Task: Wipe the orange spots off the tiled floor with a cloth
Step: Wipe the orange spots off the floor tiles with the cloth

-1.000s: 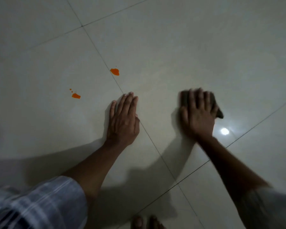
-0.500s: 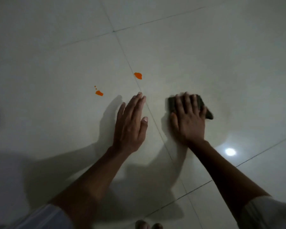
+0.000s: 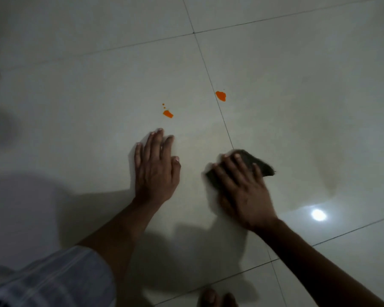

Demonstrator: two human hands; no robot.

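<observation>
Two orange spots mark the pale tiled floor (image 3: pixel 98 96). The left orange spot (image 3: pixel 168 114), with tiny droplets above it, lies just beyond my left hand's fingertips. The right orange spot (image 3: pixel 220 95) sits beside a grout line. My left hand (image 3: pixel 156 168) rests flat on the tile, palm down, fingers slightly apart, holding nothing. My right hand (image 3: pixel 242 189) presses a dark cloth (image 3: pixel 256 161) onto the floor. The cloth pokes out past the fingers on the right and lies well below the right spot.
Grout lines cross the floor (image 3: pixel 208 69). A bright lamp reflection (image 3: pixel 318 214) glares on the tile at the right. A faint damp smear shows on the right tile (image 3: pixel 328 173). My toes (image 3: pixel 216 298) show at the bottom edge. A striped sleeve (image 3: pixel 51 278) fills the lower left.
My right hand has slid the cloth leftward, closer to the grout line. My left hand lifted and set down flat again nearer the left orange spot. The view has shifted.
</observation>
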